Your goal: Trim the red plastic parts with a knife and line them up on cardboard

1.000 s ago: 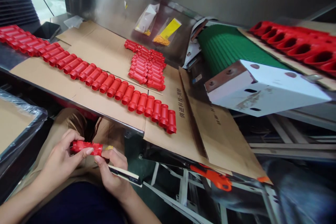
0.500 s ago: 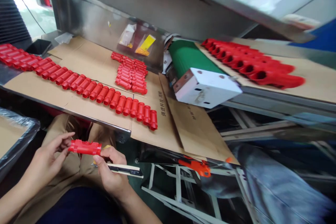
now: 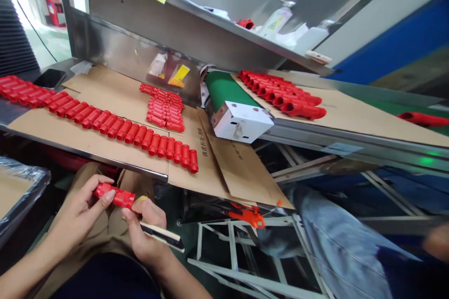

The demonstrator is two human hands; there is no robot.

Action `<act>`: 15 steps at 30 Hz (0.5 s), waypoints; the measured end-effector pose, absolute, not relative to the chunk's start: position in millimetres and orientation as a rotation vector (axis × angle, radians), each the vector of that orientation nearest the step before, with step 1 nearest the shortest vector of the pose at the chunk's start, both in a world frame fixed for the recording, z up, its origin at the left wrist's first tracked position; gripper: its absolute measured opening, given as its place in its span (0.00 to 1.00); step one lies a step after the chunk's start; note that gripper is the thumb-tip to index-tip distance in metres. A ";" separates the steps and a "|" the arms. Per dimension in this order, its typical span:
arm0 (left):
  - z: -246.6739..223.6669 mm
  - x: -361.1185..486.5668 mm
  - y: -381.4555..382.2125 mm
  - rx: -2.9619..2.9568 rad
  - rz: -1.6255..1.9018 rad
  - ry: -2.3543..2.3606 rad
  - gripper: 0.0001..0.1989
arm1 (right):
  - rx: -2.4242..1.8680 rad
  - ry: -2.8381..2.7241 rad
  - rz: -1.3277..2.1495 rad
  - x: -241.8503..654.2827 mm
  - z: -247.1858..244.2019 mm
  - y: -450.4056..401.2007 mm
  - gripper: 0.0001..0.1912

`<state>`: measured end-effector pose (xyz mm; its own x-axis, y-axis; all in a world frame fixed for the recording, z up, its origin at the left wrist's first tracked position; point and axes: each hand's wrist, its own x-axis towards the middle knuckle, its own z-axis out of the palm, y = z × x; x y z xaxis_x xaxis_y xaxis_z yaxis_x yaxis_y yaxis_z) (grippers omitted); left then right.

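Above my lap, my left hand (image 3: 82,208) grips a red ribbed plastic tube (image 3: 122,197) between thumb and fingers. At the tube's right end, my right hand (image 3: 149,231) is closed around a utility knife (image 3: 164,235) with a pale handle and a dark end piece. The knife's blade is hidden from view, and the right fingertips are close to or touching the tube's rim. On the cardboard-covered bench (image 3: 105,142) beyond my hands, a long row of similar red tubes (image 3: 135,131) lies side by side. A smaller stack of red tubes (image 3: 164,107) sits behind it.
A green conveyor belt (image 3: 226,88) with a white end bracket (image 3: 242,124) stands to the right. Red parts (image 3: 280,91) lie on cardboard beside it. Orange-handled scissors or pliers (image 3: 250,217) hang below the bench edge. A co-worker's jeans leg (image 3: 336,238) is at right. A plastic-lined box (image 3: 21,187) stands left.
My left hand has moved right and taken a firmer grip, its thumb now across the tube. The tube tilts down to the right. My view has swung up and right.
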<state>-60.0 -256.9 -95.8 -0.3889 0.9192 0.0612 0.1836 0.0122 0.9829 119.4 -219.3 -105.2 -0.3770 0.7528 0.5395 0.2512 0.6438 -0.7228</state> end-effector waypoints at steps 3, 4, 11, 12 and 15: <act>-94.7 -58.3 -257.7 1.052 1.422 1.654 0.22 | -0.756 -1.946 0.626 114.9 -109.1 -219.1 0.11; -95.6 -58.3 -258.5 1.025 1.432 1.671 0.22 | -0.760 -1.951 0.631 112.9 -110.3 -218.9 0.11; -122.4 -59.4 -272.1 0.891 1.455 1.788 0.22 | -0.792 -2.015 0.781 99.4 -121.7 -222.1 0.12; -126.3 -59.0 -273.5 0.872 1.452 1.817 0.22 | -0.786 -2.030 0.777 97.9 -123.4 -223.0 0.11; -133.2 -59.9 -275.2 0.855 1.419 1.879 0.19 | -0.781 -2.051 0.828 94.5 -127.0 -224.2 0.09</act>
